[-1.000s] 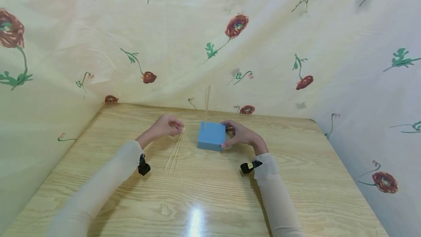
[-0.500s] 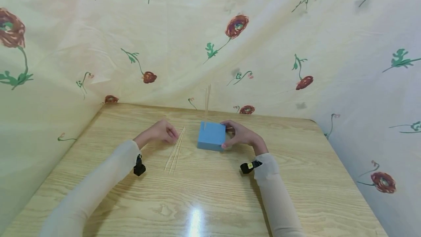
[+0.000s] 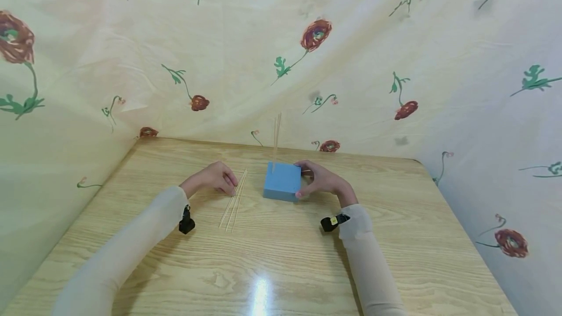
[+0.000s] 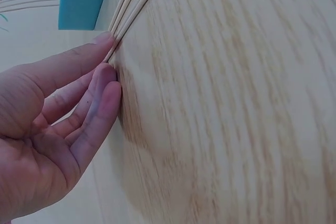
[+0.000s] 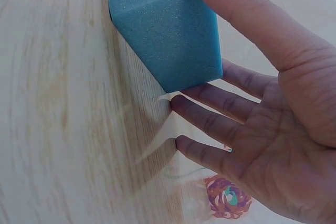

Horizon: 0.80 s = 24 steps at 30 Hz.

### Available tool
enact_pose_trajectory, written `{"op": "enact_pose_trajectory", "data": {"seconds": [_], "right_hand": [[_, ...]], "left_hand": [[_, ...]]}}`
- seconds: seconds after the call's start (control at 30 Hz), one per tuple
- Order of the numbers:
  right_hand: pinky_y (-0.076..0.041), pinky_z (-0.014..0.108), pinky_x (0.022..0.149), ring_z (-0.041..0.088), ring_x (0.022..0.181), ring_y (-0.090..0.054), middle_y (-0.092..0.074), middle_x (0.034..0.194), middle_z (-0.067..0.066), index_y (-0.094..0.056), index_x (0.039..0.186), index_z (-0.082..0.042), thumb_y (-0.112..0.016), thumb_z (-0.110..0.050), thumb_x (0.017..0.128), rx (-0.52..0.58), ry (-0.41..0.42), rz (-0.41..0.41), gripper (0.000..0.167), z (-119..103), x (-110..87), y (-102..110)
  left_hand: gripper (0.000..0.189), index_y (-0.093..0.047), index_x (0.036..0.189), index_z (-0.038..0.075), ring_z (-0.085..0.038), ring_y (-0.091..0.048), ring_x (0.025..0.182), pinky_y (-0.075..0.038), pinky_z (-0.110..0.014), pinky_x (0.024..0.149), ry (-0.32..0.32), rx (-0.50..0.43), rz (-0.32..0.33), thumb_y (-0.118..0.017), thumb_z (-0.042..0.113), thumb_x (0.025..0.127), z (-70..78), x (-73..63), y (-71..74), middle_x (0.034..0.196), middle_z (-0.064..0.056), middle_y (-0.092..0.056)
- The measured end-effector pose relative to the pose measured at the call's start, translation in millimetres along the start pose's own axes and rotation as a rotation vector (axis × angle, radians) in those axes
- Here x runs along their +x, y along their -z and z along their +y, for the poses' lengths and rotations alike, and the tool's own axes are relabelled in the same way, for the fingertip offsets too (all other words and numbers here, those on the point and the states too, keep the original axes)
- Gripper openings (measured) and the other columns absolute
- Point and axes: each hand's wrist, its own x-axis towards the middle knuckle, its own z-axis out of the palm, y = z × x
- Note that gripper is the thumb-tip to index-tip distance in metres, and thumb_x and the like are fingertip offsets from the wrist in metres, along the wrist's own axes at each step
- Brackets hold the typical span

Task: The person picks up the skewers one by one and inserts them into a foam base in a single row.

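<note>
On the table lies a loose fan of several thin wooden skewers [image 3: 236,205], their far ends close together. My left hand [image 3: 217,178] is at those far ends; in the left wrist view its thumb and index fingertip pinch a skewer [image 4: 126,17]. To the right sits a blue foam block [image 3: 282,182], with thin skewers [image 3: 276,138] standing upright from its left part. My right hand [image 3: 322,180] grips the block's right side, thumb at the near corner and fingers behind. In the right wrist view the thumb presses the blue block [image 5: 168,35] while the lower fingers spread below it.
The wood-grain table [image 3: 263,252] ends at a flower-printed cloth [image 3: 246,52] hanging behind and at both sides. Each sleeve carries a small black wrist camera [image 3: 186,221]. A bright reflection lies on the table's near part.
My left hand has come down and slightly left from above the skewers' far ends to their side, its fingers closing there. The right hand and block have stayed in place.
</note>
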Motion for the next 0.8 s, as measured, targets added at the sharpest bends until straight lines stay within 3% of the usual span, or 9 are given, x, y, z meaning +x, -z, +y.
{"op": "enact_pose_trajectory", "data": {"seconds": [0.37,0.8], "right_hand": [[-0.028,0.057,0.123,0.041,0.147,-0.037,-0.041,0.156,0.018,-0.04,0.151,-0.006,-0.092,-0.017,0.074,0.003,0.006,-0.003,0.093,2,1.5,0],[-0.028,0.057,0.123,0.041,0.147,-0.036,-0.04,0.157,0.018,-0.04,0.151,-0.006,-0.092,-0.018,0.075,-0.005,-0.002,-0.007,0.093,-1,0.5,1]], "left_hand": [[0.023,-0.071,0.103,-0.01,-0.009,-0.068,0.07,-0.06,-0.027,0.069,0.006,-0.023,0.002,-0.08,-0.002,0.084,-3.3,1.6,0.4,0.083,-0.007,-0.073],[0.023,-0.071,0.106,-0.01,-0.012,-0.066,0.072,-0.06,-0.029,0.072,0.03,0.002,-0.01,-0.073,-0.003,0.084,-7.3,-2.9,10.6,0.086,-0.009,-0.072]]}}
